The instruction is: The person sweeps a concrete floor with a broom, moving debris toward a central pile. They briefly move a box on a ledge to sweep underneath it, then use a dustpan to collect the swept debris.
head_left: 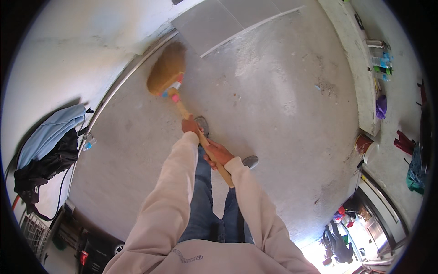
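Observation:
A broom (pixel 165 68) with a wide brown straw head and a pale wooden handle slants across the view in front of me. Its bristles are a little blurred and lie near the wall's foot at the far left. Farther up the handle, my left hand (pixel 190 125) is closed round the wood. Nearer my body, my right hand (pixel 218 153) wraps the same handle, close to its butt end. Pink, blue and red bands show where the handle meets the straw. I cannot tell whether the bristles touch the floor.
The grey concrete floor (pixel 273 137) has small bits of debris (pixel 318 86) to the right. A black backpack and pale blue cloth (pixel 54 137) hang by the left wall. Grey panels (pixel 214 23) lie at the far side. A bucket (pixel 366 148) and ledge with bottles (pixel 382 61) stand right.

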